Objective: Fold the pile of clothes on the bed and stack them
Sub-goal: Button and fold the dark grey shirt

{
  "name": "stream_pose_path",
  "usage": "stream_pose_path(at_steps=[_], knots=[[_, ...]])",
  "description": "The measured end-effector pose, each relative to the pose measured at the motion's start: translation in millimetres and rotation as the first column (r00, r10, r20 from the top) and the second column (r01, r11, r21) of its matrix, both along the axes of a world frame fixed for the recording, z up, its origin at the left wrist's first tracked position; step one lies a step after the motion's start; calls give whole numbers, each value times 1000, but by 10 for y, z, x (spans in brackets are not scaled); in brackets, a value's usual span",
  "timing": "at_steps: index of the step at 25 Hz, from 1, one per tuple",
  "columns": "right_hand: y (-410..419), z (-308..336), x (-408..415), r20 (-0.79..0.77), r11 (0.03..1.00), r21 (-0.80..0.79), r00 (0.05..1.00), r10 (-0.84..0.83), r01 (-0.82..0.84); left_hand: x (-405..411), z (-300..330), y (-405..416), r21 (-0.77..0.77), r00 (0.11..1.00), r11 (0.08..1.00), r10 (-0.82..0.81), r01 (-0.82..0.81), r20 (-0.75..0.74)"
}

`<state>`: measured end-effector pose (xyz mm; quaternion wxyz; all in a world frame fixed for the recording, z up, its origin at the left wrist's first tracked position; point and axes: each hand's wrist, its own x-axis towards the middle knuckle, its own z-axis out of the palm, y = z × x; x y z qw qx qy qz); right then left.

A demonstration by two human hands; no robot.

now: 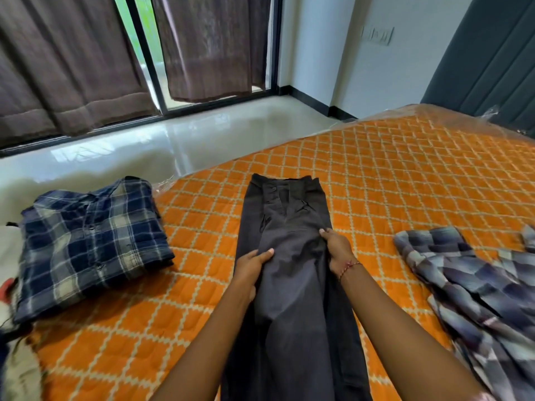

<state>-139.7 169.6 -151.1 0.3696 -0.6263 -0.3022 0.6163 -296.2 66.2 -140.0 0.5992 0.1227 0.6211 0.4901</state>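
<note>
Dark grey trousers lie lengthwise on the orange quilted bed, waistband at the far end, one leg laid over the other. My left hand grips the left side of the upper leg's fabric, thumb on top. My right hand pinches the right edge of the same layer at about the same height. A folded navy plaid shirt rests at the left. An unfolded grey-blue checked shirt is spread at the right.
More clothes are heaped at the left edge of the bed. Beyond the bed are a glossy tiled floor, brown curtains over a sliding glass door, and a dark padded headboard at the far right.
</note>
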Motion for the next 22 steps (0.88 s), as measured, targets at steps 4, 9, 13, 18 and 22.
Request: stream_pose_path(at_steps=[4,9,13,18,22], knots=[[-236,15,99,85,997,-69,996,-24,30,-48,68,-363,-93,963,975,-180,201,199],[-1089,105,91,420,988,0,897,138,-152,73,154,-740,102,894,993,12,-65,449],[-1472,159,103,254,989,39,958,131,-145,147,248,-938,198,973,954,-207,224,-103],[-2035,655,321,599,970,151,798,65,-192,26,337,-1032,64,981,996,-42,55,-187],[-2907,710,342,818,754,-163,340,464,-637,92,308,-1282,-158,987,984,53,-78,-153]])
